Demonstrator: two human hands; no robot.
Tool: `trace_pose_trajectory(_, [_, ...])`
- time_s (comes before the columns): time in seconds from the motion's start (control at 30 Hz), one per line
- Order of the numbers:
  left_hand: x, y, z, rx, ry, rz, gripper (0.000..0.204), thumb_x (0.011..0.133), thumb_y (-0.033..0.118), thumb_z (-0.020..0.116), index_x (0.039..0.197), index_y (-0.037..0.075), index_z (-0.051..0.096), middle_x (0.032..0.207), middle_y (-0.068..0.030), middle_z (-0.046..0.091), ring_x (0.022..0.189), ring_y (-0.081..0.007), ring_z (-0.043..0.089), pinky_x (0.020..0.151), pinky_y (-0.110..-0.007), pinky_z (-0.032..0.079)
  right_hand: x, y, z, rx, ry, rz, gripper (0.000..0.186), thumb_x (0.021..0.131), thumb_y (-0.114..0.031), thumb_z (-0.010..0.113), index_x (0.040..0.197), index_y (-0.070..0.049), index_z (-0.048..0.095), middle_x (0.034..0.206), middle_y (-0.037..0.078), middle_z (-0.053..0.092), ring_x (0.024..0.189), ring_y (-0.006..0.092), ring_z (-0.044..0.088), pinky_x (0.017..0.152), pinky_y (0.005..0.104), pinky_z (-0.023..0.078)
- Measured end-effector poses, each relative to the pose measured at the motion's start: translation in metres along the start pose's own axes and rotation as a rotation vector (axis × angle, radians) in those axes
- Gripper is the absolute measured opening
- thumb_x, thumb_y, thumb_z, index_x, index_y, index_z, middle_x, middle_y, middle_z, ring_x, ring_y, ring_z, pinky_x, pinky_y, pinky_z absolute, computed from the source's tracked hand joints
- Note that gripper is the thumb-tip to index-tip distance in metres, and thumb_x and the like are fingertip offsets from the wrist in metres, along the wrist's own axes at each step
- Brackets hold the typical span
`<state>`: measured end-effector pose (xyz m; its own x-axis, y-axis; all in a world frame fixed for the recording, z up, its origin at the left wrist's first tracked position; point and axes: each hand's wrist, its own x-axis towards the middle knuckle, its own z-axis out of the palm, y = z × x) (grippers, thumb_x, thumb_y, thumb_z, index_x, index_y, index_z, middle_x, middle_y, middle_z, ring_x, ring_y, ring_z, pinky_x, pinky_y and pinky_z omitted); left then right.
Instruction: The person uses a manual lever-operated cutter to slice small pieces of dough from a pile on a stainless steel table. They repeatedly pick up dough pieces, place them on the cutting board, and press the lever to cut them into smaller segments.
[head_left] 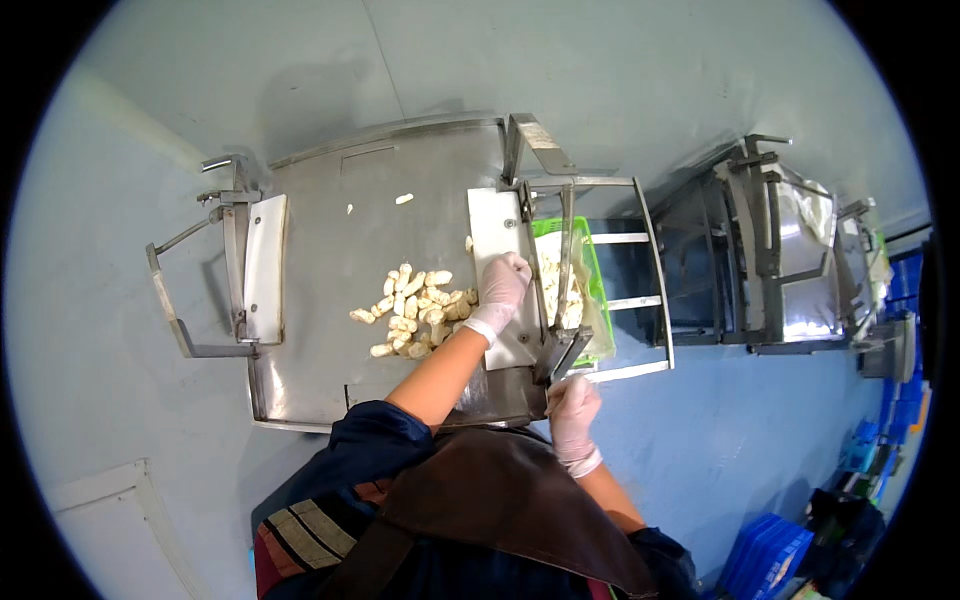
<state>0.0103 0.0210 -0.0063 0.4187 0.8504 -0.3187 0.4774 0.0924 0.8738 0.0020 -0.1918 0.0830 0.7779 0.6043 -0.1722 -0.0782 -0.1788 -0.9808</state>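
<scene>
My left hand (504,287), in a thin clear glove, is closed over a white board (496,236) at the right of the steel table. What its fingers hold is hidden. Beside its wrist lies a loose heap of knobby, cream-coloured pieces (411,303). My right hand (573,408), gloved too, is curled closed at the near end of a metal lever (563,345), apparently gripping it. Just right of that lever, a bright green basket (597,300) holds a pale bag and cut whitish bits (572,300).
The steel table (335,250) carries small pale scraps (404,199) toward its back. A second white board with a metal frame (265,270) stands on its left edge. A metal rack (652,270) supports the basket. Farther right are steel equipment (808,250) and blue crates (765,555).
</scene>
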Motion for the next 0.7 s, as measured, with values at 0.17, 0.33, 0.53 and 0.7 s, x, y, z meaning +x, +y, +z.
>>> trace_pose_trajectory(0.17, [0.001, -0.021, 0.002, 0.094, 0.121, 0.128, 0.01, 0.071, 0.012, 0.056, 0.069, 0.004, 0.06, 0.069, -0.0187, 0.058, 0.063, -0.0328, 0.057, 0.059, -0.036, 0.045, 0.011, -0.058, 0.009, -0.085, -0.016, 0.192, 0.045, 0.087, -0.036, 0.042, 0.06, -0.001, 0.049, 0.047, 0.003, 0.046, 0.039, 0.0089, 0.044, 0.039, 0.0243, 0.035])
trace_pose_trajectory(0.33, [-0.001, 0.002, -0.001, 0.112, 0.079, 0.11, 0.01, 0.071, 0.013, 0.057, 0.069, 0.003, 0.06, 0.068, -0.0184, 0.058, 0.063, -0.033, 0.057, 0.059, -0.037, 0.044, 0.002, -0.009, 0.005, -0.097, 0.051, -0.062, 0.051, 0.089, -0.039, 0.038, 0.055, -0.003, 0.049, 0.044, 0.003, 0.045, 0.037, 0.0085, 0.04, 0.036, 0.023, 0.03])
trace_pose_trajectory(0.53, [-0.006, 0.006, -0.002, 0.143, 0.074, 0.116, 0.009, 0.069, 0.013, 0.058, 0.07, 0.004, 0.06, 0.069, -0.0172, 0.059, 0.065, -0.0332, 0.057, 0.062, -0.036, 0.045, 0.01, -0.052, 0.008, -0.038, 0.003, 0.131, 0.05, 0.089, -0.04, 0.038, 0.055, -0.003, 0.047, 0.045, 0.003, 0.045, 0.037, 0.0081, 0.041, 0.036, 0.0224, 0.031])
trace_pose_trajectory(0.7, [0.011, 0.009, -0.002, -0.016, -0.089, -0.106, 0.018, 0.074, 0.02, 0.06, 0.069, 0.003, 0.06, 0.057, -0.0103, 0.057, 0.047, -0.0206, 0.055, 0.05, -0.033, 0.044, 0.004, 0.012, -0.002, 0.01, -0.015, 0.019, 0.048, 0.088, -0.038, 0.04, 0.056, -0.003, 0.047, 0.045, 0.003, 0.045, 0.038, 0.0084, 0.042, 0.037, 0.023, 0.033])
